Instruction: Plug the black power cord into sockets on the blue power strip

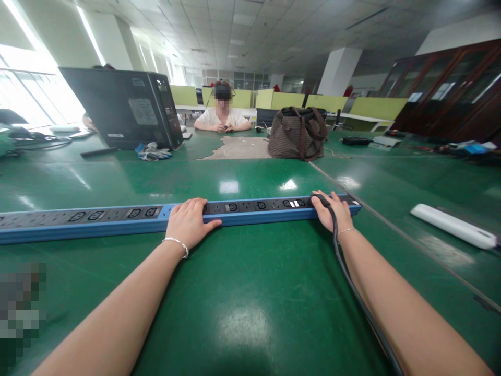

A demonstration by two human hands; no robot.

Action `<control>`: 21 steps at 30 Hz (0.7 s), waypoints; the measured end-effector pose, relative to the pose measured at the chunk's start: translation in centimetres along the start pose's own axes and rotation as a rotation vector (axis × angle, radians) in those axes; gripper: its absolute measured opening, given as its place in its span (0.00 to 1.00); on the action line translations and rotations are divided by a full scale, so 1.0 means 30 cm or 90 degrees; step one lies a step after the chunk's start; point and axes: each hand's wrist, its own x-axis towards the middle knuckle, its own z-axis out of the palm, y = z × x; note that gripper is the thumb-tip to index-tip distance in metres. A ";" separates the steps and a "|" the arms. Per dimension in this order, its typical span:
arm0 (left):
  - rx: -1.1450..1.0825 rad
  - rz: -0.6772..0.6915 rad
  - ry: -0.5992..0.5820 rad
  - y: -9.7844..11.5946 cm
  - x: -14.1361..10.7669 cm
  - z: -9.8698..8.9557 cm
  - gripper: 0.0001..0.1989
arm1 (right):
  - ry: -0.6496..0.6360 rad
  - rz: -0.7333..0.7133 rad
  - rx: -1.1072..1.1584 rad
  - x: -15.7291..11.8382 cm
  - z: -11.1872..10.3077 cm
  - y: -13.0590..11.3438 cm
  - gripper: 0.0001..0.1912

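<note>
A long blue power strip (250, 215) with a black face and rows of sockets lies across the green table, its left end running out of view. My left hand (188, 222) is wrapped over the strip near its middle, thumb along the front side. Close to the right end, my right hand (332, 211) grips a black plug (320, 199) at the strip's socket face. Whether the plug sits fully in a socket is hidden by my fingers. From the plug a black power cord (352, 284) runs down beside my right forearm and out at the bottom.
A black computer case (125, 112) stands at the back left, with work gloves (152, 152) before it. A brown bag (297, 134) sits farther back, near a person (223, 117) seated across. On the right lies a white power strip (454, 225). The green tabletop (242, 271) reflects light.
</note>
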 end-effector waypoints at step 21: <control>0.005 -0.002 0.000 0.002 -0.001 -0.003 0.32 | 0.061 0.011 0.019 -0.032 0.011 -0.022 0.22</control>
